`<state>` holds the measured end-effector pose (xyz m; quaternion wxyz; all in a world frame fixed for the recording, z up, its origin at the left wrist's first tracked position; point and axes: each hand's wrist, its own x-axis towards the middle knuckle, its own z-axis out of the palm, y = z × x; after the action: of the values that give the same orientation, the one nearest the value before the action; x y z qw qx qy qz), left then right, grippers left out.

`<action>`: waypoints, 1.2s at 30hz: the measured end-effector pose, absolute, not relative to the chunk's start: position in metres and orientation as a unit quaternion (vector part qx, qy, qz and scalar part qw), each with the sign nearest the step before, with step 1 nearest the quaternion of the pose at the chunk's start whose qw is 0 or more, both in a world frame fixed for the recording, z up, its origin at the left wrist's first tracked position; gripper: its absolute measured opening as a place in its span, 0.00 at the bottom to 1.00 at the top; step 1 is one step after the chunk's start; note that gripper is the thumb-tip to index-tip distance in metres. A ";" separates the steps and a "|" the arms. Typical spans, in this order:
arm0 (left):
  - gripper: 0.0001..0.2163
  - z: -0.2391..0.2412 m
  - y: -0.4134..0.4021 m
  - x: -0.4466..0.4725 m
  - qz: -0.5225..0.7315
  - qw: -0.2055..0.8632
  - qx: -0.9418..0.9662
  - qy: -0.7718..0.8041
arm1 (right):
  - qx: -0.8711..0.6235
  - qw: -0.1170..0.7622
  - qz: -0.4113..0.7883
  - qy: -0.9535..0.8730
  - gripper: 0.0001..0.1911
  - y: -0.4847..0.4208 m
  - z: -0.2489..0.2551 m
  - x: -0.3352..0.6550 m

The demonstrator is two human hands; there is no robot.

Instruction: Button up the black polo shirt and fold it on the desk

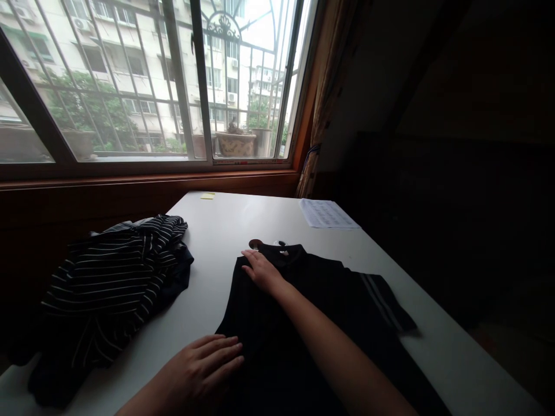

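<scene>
Black shirt — left hand, right hand flat.

A dim room in a home — a white desk stands against a barred window with a curtain. Clothes lie on the desk, a striped garment among them — apartment blocks show outside.

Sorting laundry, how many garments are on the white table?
2. A flat black fabric garment lies under the left hand and right hand; a crumpled black-and-white striped garment lies left of it. That pile could hide another.
</scene>
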<state>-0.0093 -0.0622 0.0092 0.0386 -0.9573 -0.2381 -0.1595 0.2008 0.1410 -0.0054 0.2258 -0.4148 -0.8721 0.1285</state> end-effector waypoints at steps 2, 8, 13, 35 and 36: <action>0.21 0.009 -0.062 -0.007 -0.167 0.041 -0.953 -0.248 | -0.426 0.237 0.138 -0.862 0.26 0.137 -0.001 0.205; 0.20 0.012 -0.062 -0.003 -0.200 0.017 -0.940 -0.276 | -0.471 0.212 0.185 -0.836 0.21 0.111 0.014 0.232; 0.23 0.009 -0.062 -0.011 -0.197 0.030 -0.931 -0.305 | -0.487 0.117 0.255 -0.827 0.25 0.082 0.031 0.267; 0.17 -0.008 -0.056 -0.022 -0.216 0.046 -0.900 -0.375 | -0.545 0.012 0.262 -0.796 0.33 0.050 0.052 0.275; 0.18 -0.007 -0.056 -0.022 -0.214 0.045 -0.900 -0.376 | -0.548 0.003 0.234 -0.803 0.33 0.049 0.053 0.273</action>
<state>-0.0220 -0.0559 -0.0075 0.0449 -0.9003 -0.3763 -0.2140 0.2734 0.0486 0.0527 0.0033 -0.5484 -0.8027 0.2344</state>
